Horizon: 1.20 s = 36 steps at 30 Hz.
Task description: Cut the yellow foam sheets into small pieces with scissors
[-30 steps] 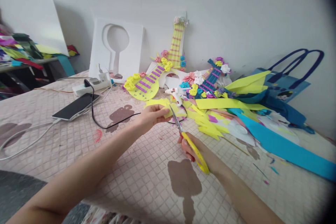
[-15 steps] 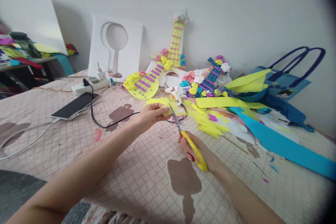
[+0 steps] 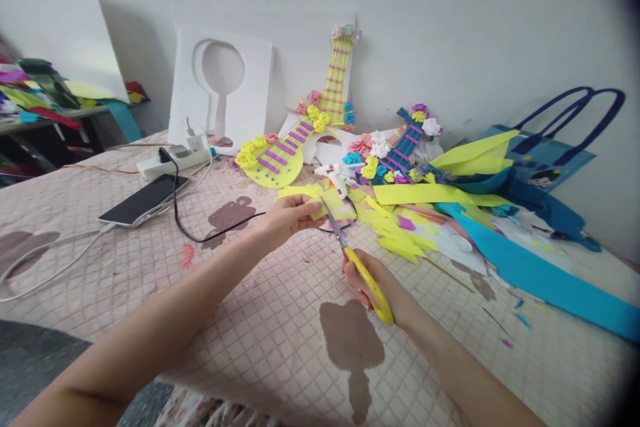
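Observation:
My left hand (image 3: 295, 215) pinches a small piece of yellow paper (image 3: 330, 203) above the middle of the table. In my right hand (image 3: 373, 283) are scissors with yellow handles (image 3: 367, 273), their blades pointing up and away from me. The blade tips are at the paper, just right of my left fingertips. Just behind the paper lies a white glue gun (image 3: 335, 177). Yellow paper scraps (image 3: 395, 230) are spread to the right of the paper.
Flower-trimmed paper guitars (image 3: 280, 160) stand behind my hands, beside a white cut-out board (image 3: 250, 80). A phone (image 3: 145, 199), cables and a power strip (image 3: 175, 160) lie left. Blue paper (image 3: 540, 273) and a blue bag (image 3: 555, 160) are right.
The view has shifted very slightly. Both hands stay in nearly the same place, and the scissor blades are still at the yellow paper.

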Tool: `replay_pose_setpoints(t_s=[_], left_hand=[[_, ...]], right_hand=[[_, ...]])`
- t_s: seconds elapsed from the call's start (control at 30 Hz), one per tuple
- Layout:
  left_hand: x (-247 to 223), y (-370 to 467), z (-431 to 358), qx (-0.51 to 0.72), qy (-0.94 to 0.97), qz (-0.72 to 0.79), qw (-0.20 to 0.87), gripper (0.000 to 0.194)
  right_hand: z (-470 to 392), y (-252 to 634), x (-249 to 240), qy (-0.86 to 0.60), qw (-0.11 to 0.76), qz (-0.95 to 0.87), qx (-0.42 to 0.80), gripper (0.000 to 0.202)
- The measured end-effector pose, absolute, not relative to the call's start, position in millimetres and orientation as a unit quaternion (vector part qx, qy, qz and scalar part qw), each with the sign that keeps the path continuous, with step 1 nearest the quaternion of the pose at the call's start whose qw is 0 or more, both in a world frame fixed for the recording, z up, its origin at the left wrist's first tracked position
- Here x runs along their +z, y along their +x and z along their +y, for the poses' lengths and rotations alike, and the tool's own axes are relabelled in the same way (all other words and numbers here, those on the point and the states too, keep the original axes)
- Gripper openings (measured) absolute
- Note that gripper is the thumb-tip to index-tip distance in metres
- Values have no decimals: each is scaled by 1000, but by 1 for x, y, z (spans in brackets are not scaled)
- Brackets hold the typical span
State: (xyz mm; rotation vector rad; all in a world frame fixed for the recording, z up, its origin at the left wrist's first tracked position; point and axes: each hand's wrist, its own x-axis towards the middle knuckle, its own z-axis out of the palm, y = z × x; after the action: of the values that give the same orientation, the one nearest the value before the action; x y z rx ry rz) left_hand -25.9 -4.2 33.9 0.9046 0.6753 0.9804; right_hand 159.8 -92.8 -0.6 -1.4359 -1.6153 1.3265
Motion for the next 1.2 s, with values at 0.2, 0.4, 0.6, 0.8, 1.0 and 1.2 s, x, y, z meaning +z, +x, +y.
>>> replay_pose_setpoints(t_s=[0.2,0.4,0.6,0.8,1.0,1.2], left_hand=[[34,-27,-4,441,414,309,734,19],[36,-28,-3,433,415,312,737,19],[34,-27,-3,424,416,311,742,20],[32,-26,-4,416,424,308,743,22],[32,-27,-4,417,425,303,744,21],[30,-27,-1,432,448,267,736,17]], right_hand=[[-90,162,-11,-550,299,-590,510,40],[-95,161,3,-534,290,-629,484,44],[-96,162,6,-544,279,-652,449,44],[-97,158,14,-543,287,-636,467,51],[-97,157,12,-526,304,-609,510,53],[-95,163,3,-484,321,-589,562,58]])
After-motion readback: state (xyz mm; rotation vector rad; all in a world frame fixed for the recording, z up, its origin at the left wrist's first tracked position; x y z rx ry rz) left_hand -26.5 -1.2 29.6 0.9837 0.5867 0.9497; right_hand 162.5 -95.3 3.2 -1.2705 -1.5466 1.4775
